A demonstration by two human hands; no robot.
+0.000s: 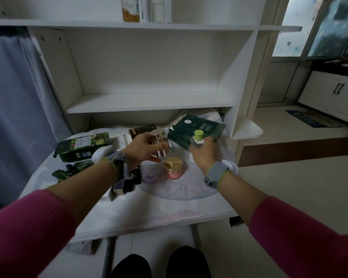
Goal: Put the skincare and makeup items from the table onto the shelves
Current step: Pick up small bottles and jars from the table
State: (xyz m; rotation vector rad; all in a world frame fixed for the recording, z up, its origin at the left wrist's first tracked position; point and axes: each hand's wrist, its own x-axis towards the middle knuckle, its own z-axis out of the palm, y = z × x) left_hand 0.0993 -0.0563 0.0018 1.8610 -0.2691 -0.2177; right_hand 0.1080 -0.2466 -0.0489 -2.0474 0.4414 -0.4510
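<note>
The head camera, the only view, looks down over both forearms to a table (pixel 169 207) covered with a white cloth, and behind it stand white shelves. The left hand (pixel 142 150) grips a bottle with a rose-gold cap (pixel 159 144); the thumb lies near the cap and the fingers are curled under the glass body. I cannot tell if the bottle is already off the cloth. The right hand (pixel 205 155) holds a small clear bottle with a green cap (pixel 197 138), the fingers closed round its body and the back of the hand toward the camera. This bottle is in front of the dark green mask boxes (pixel 199 127). On the table there are many things: a jar with a gold lid (pixel 173 167) just beside the rose-gold bottle, a white box (pixel 151 172) next to the jar, a brown box (pixel 138 130) behind the left hand, a green carton (pixel 82 146) on the left, and some small dark items (pixel 122 185) under the left wrist. The lower shelf (pixel 149 102) carries nothing that I can see, and the upper shelf (pixel 109 24) has two tall cartons (pixel 130 11), cut by the frame edge. In my judgement the task is near its beginning: two bottles are in the hands, not yet placed, and almost all other items wait on the table.
</note>
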